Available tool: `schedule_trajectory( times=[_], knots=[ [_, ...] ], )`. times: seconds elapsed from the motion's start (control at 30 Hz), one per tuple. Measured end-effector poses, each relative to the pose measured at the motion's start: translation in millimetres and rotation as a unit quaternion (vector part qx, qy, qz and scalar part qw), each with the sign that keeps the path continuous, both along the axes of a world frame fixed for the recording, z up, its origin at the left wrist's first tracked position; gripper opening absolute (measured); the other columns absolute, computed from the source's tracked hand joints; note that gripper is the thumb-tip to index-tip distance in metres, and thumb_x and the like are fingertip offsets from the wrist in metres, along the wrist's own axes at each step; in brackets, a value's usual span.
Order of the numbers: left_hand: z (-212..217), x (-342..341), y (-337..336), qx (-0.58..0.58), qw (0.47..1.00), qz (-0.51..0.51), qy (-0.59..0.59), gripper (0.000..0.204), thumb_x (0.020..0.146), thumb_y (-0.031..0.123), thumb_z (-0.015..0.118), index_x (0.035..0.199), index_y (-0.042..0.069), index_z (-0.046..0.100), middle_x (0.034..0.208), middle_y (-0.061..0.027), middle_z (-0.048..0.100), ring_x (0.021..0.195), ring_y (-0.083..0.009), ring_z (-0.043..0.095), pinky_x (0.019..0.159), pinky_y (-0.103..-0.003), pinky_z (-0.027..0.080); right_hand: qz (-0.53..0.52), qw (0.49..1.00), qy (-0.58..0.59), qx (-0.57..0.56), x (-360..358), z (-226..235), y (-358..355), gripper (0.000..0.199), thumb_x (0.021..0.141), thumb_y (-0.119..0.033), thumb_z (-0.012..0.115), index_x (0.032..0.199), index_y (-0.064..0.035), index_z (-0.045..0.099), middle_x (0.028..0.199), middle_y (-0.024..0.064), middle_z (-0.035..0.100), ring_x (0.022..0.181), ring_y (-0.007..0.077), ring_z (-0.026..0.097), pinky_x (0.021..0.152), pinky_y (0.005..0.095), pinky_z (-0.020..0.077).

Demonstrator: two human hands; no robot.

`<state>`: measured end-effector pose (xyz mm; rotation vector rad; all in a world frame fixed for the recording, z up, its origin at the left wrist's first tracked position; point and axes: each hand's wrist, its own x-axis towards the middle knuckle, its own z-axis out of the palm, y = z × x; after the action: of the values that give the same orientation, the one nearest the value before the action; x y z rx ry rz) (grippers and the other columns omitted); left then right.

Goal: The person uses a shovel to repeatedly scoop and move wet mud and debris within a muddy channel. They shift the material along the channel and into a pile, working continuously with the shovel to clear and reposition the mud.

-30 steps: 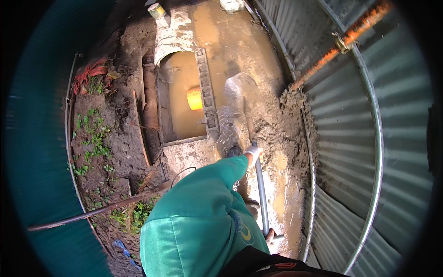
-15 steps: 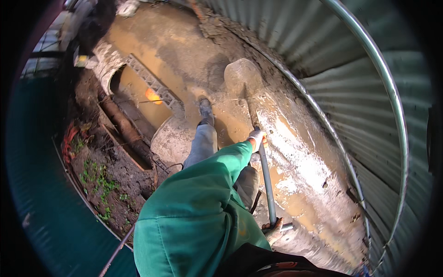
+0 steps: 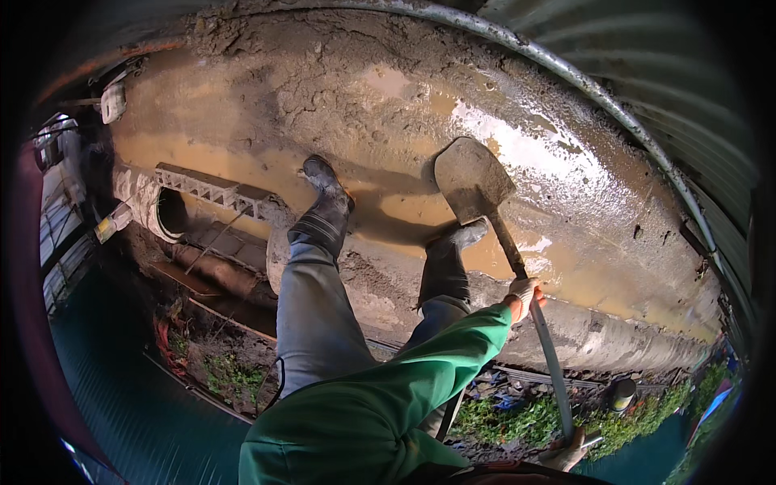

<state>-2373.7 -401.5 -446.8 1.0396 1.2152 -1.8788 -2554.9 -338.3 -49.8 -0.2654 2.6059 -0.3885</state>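
Note:
A long-handled shovel [image 3: 548,347] slants across the muddy ground, its broad, mud-coated blade [image 3: 473,178] just beyond my right boot [image 3: 446,267]. My left hand [image 3: 525,296], in a pale glove with some fingertips showing, wraps round the middle of the shaft. Lower down, my right hand [image 3: 566,454] is closed at the grip end, partly cut off by my clothing. Whether the blade touches the ground or carries mud I cannot tell. My left boot [image 3: 327,194] stands in shallow brown water to the left of the blade.
A hollow concrete block [image 3: 214,190] lies beside an open pipe end [image 3: 171,212] at the left. Below them, a rusty pipe [image 3: 222,271] runs through a trench. A metal rail [image 3: 566,73] and corrugated sheeting [image 3: 671,97] border the far right. A small can [image 3: 623,394] stands among plants.
My view has turned, bringing my right boot and the plants at lower right into sight. The shovel blade has come closer to my right boot. Both hands still hold the shovel.

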Motion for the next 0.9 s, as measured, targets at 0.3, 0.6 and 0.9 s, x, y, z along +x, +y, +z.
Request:
schedule_trajectory(
  times=[0.3, 0.6, 0.9],
  knots=[
    [-69.6, 295.1, -23.6, 0.007, 0.996, 0.054, -0.064, 0.015, 0.098, 0.017, 0.068, 0.092, 0.008, 0.058, 0.078, -0.003, 0.055, 0.064, -0.0165, 0.057, 0.068, -0.044, 0.062, 0.064, 0.99, -0.127, -0.019, 253.7, -86.3, -54.6, 0.023, 0.099, -0.028, 0.069, 0.094, -0.01, 0.056, 0.067, -0.001, 0.05, 0.044, 0.0074, 0.046, 0.039, 0.0255, 0.0393],
    [-178.2, 530.9, -2.7, -0.028, 0.982, 0.028, -0.184, 0.014, 0.096, 0.015, 0.069, 0.092, 0.011, 0.056, 0.075, -0.0026, 0.05, 0.061, -0.0174, 0.052, 0.077, -0.049, 0.062, 0.018, 0.976, -0.21, -0.053, 415.6, -256.6, 21.5, 0.022, 0.099, -0.029, 0.067, 0.091, -0.0129, 0.054, 0.057, -0.0012, 0.047, 0.043, 0.0104, 0.047, 0.04, 0.0269, 0.0389],
    [-271.1, 527.1, 48.5, -0.008, 0.965, -0.017, -0.261, 0.016, 0.099, 0.016, 0.065, 0.094, 0.008, 0.052, 0.079, -0.0035, 0.047, 0.062, -0.0199, 0.05, 0.07, -0.05, 0.058, -0.108, 0.983, -0.148, 0.031, 372.0, -461.5, 117.2, 0.023, 0.096, -0.022, 0.071, 0.086, -0.0049, 0.058, 0.062, 0.0028, 0.056, 0.043, 0.0148, 0.051, 0.037, 0.031, 0.0385]
  ],
)
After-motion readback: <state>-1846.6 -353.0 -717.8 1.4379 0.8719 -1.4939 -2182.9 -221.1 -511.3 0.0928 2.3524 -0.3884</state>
